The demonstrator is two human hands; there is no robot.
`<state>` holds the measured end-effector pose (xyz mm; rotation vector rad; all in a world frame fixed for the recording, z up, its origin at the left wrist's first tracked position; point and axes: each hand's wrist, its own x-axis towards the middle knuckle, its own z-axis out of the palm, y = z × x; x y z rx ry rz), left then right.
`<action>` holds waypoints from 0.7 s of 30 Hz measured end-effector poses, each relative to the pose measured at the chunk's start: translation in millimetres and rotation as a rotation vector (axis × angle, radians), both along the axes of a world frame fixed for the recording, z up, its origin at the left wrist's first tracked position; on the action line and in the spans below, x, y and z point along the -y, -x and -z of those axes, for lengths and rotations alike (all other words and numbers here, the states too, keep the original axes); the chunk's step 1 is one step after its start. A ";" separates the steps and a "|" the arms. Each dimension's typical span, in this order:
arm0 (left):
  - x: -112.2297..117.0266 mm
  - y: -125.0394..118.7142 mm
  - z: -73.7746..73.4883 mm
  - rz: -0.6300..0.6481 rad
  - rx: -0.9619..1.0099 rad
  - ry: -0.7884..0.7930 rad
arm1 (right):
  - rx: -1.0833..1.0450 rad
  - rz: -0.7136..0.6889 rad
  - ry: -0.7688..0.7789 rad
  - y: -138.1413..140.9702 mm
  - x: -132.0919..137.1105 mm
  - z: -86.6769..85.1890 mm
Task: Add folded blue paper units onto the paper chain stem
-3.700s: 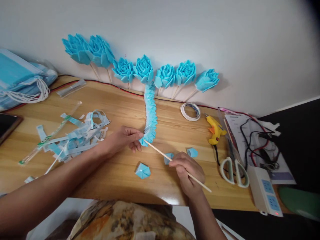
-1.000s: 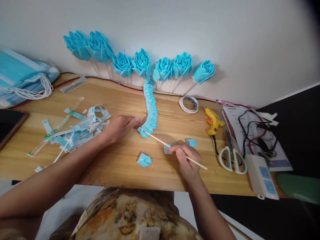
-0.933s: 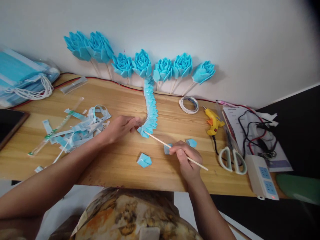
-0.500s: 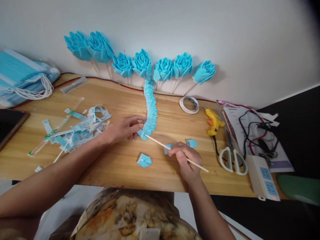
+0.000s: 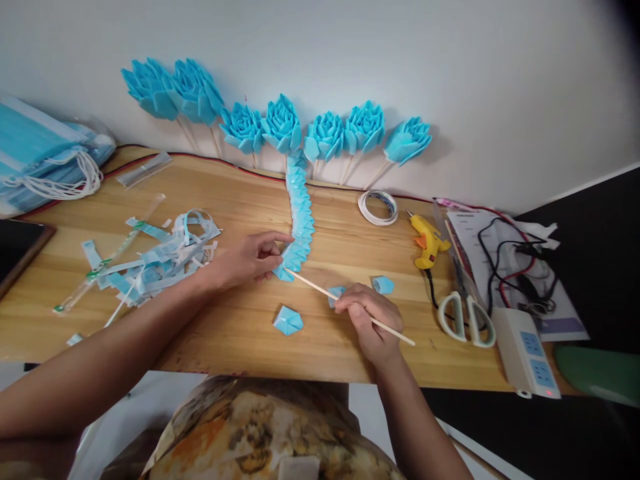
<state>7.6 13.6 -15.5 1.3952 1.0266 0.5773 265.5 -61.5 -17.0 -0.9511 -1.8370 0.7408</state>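
Note:
A long curved row of overlapping folded blue petals (image 5: pixel 302 217) runs from the wall toward me on the wooden table. My left hand (image 5: pixel 253 257) is at its near end, index finger along the row's side and thumb and fingers closed on the last blue petal (image 5: pixel 284 272). Between my right hand's (image 5: pixel 373 320) thumb and fingers is a thin wooden stick (image 5: pixel 313 285), slanting left with its tip at that petal. Loose folded petals lie nearby: one (image 5: pixel 289 321) in front, one (image 5: pixel 383 285) to the right, and one (image 5: pixel 335 297) partly hidden behind my right hand.
Several blue flowers on sticks (image 5: pixel 283 125) lean against the wall. Blue strip scraps (image 5: pixel 150 263) lie left, near face masks (image 5: pixel 37 150) and a dark tablet (image 5: pixel 20 250). To the right are a tape roll (image 5: pixel 367 215), yellow glue gun (image 5: pixel 427 243), scissors (image 5: pixel 453 320) and power strip (image 5: pixel 523 353).
My left thumb and fingers have shifted slightly at the row's near end, and the last petal sits closer against the row. The stick's tip has moved slightly left. The view shifted a little.

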 end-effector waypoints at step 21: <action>-0.2 -2.1 2.9 -0.027 0.036 -0.016 | -0.052 0.056 0.018 0.3 0.6 0.5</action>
